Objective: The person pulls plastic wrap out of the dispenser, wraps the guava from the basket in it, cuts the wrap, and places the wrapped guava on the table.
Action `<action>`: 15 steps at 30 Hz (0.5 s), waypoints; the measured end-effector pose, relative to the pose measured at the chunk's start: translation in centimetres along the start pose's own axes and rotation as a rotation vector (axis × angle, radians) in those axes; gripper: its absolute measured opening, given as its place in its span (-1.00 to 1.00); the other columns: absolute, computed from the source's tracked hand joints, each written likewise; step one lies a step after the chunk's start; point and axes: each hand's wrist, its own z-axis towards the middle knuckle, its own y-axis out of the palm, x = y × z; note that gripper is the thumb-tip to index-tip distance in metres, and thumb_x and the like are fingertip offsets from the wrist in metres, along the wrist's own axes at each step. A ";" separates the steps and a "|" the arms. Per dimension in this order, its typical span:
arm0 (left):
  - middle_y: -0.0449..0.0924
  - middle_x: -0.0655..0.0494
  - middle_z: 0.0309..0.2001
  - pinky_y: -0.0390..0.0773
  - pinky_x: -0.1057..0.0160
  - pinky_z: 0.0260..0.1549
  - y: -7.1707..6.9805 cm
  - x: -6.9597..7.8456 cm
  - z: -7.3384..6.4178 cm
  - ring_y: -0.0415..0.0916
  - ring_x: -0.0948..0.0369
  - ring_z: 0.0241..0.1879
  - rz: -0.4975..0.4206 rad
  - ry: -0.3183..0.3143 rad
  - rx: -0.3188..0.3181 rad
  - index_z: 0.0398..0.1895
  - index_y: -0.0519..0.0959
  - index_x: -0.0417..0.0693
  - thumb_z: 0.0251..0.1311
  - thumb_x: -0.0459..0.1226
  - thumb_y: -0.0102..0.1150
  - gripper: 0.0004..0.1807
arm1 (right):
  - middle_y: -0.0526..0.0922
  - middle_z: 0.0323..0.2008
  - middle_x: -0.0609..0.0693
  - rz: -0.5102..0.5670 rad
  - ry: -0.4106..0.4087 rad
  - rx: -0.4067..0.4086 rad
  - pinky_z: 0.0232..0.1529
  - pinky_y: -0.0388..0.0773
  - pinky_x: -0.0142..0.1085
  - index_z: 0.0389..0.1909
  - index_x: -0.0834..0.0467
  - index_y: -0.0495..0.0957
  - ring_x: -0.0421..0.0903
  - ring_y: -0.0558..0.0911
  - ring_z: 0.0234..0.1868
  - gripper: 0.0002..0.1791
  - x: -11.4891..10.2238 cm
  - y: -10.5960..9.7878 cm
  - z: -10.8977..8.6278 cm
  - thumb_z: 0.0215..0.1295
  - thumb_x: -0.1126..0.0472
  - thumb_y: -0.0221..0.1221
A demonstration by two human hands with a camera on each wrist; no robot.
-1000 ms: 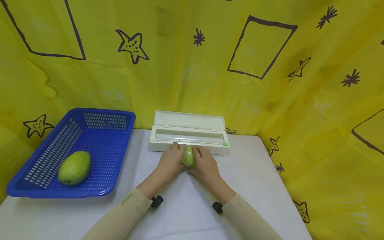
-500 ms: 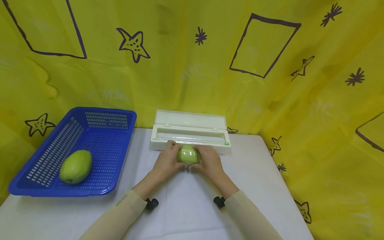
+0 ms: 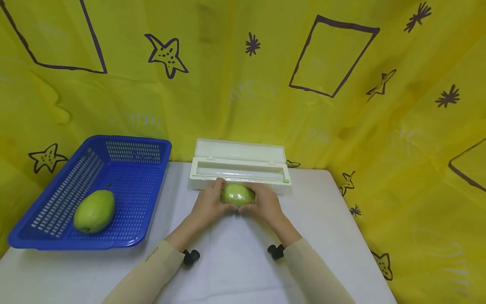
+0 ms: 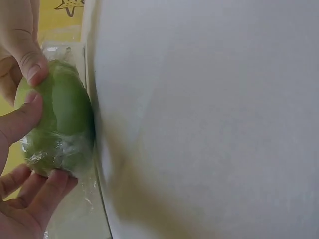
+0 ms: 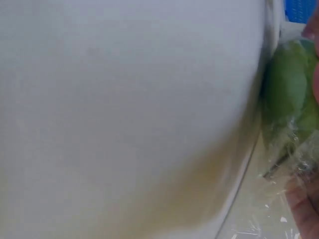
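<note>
A green pear [image 3: 237, 194] wrapped in clear cling film is held between both hands, close to the front of the film dispenser. My left hand [image 3: 208, 202] grips its left end, fingers behind and thumb on the near side. On the other end, my right hand [image 3: 267, 205] grips likewise, the thumbs almost meeting. In the left wrist view the film lies wrinkled over the pear [image 4: 62, 112] near the left fingertips. A dark stem [image 5: 277, 165] shows through loose film in the right wrist view. The long white cling film dispenser [image 3: 199, 184] stands with its lid up.
At the left, a blue plastic basket [image 3: 133, 179] holds another green pear [image 3: 94, 211] that looks unwrapped. A white cloth covers the table [image 3: 235, 261]. Behind it hangs a yellow patterned curtain [image 3: 212, 101], which also runs along the right side.
The pear has turned between my hands so that more of its wrapped side shows. The hands have spread slightly apart, their thumbs now on the near side. Basket and dispenser stay in place.
</note>
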 end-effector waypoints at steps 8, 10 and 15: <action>0.59 -0.02 -0.04 0.55 0.08 -0.14 0.1 0.6 -0.2 0.54 0.08 -0.10 0.039 -0.012 -0.013 0.05 0.57 -0.12 -0.04 0.02 0.53 -0.37 | 0.72 -0.03 -0.13 0.060 0.042 -0.140 -0.03 0.50 -0.18 0.13 -0.04 0.65 -0.12 0.58 -0.10 -0.28 0.2 -1.1 0.9 -0.18 -0.07 0.57; 0.52 -0.09 0.09 0.57 0.04 -0.04 0.2 1.0 -0.4 0.51 0.02 0.03 0.097 0.013 -0.021 0.14 0.55 -0.15 0.03 0.02 0.48 -0.33 | 0.72 -0.06 -0.13 0.071 0.039 -0.148 -0.05 0.50 -0.19 0.12 -0.05 0.65 -0.14 0.57 -0.13 -0.30 0.3 -1.2 0.9 -0.16 -0.05 0.56; 0.39 -0.14 0.24 0.64 -0.02 -0.05 0.0 2.5 -0.9 0.39 -0.09 0.23 0.268 0.149 -0.006 0.39 0.40 -0.03 0.05 -0.07 0.49 -0.19 | 0.72 -0.12 -0.06 0.108 -0.007 -0.132 -0.07 0.52 -0.14 0.13 -0.04 0.65 -0.09 0.58 -0.16 -0.31 0.2 -1.4 0.8 -0.16 0.04 0.56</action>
